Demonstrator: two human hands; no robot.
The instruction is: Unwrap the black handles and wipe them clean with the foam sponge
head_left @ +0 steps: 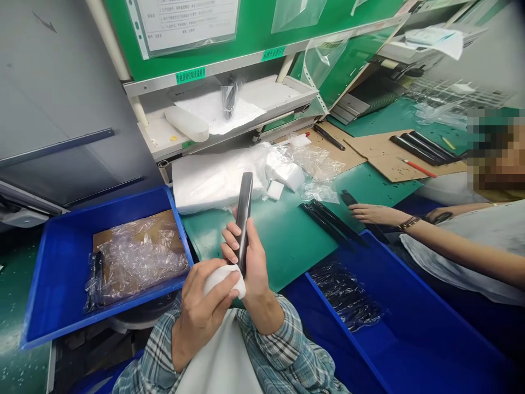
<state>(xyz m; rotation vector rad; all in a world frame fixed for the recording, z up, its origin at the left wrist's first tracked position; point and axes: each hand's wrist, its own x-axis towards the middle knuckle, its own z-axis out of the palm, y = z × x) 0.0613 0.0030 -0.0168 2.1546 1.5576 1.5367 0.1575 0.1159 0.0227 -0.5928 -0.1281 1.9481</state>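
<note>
A glossy black elongated part (245, 210) stands tilted upward in front of me, its kind not clear. My right hand (256, 268) grips its lower half, fingers wrapped round from behind. In my left hand (203, 301) is a bunched white cloth (223, 278), pressed against the lower end of the part. The cloth and fingers hide that end. Behind my hands, a stack of white sheets (213, 178) and a small white folded pad (275, 190) lie on the green work surface (283, 241).
Left stands a blue bin (36, 306) with clear plastic bags (139, 257); another blue bin (394, 328) at right holds wrapped black parts (348, 295). Black parts (328, 219) lie near a co-worker's hand (377, 213). A shelf (283, 98) rises behind; a red-handled knife (418, 167) rests on cardboard.
</note>
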